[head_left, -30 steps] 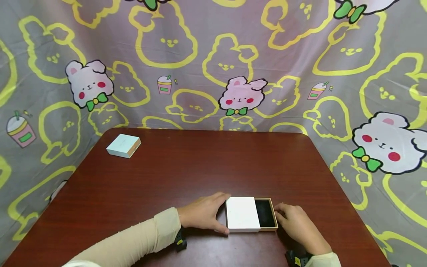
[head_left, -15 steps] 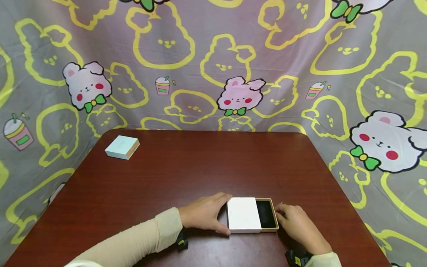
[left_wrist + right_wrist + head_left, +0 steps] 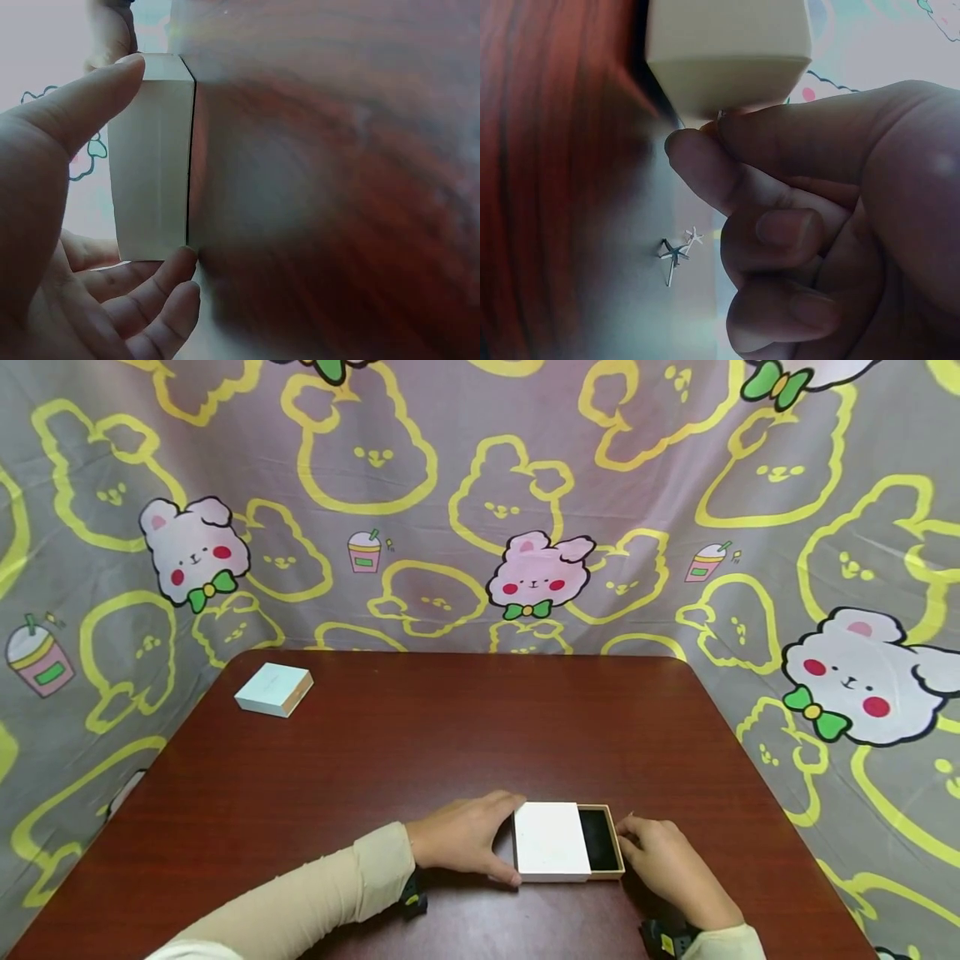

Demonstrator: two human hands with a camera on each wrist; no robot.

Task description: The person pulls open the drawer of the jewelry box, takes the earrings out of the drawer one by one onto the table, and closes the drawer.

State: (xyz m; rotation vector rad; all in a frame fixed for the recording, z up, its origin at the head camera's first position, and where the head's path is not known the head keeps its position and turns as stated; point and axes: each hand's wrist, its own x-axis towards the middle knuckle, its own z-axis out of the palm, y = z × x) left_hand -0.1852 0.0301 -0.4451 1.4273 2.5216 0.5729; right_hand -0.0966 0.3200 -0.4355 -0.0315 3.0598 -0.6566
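Bunny-print curtain (image 3: 525, 410) hangs round the back and sides of this reddish-brown table (image 3: 420, 727), and everything's going on at one white box sleeve (image 3: 551, 839), so I'll place stuff from that. Left hand (image 3: 468, 837) is wrapped on the sleeve's left end, thumb on the near side and fingers on the far side, so it's properly gripping. Poking out of the sleeve's right end is a black-lined inner tray (image 3: 597, 841), and just past it the right hand (image 3: 667, 860) has thumb and index pinched at the tray's end. Could be a tiny tab in there, can't tell.

Over the last second the sleeve crept toward the right hand and a bit less black lining shows. I'd read that as the box closing up, though it's only partway.

Past the tray end from the sleeve, there's a silver starfish-shaped piece (image 3: 675, 253) on a thin stem; a second star beside it might just be a reflection.

Brands? None I can read. Sleeve looks plain, and the pale blue box (image 3: 272, 689) well behind and left of it has faint marks too small to make out.
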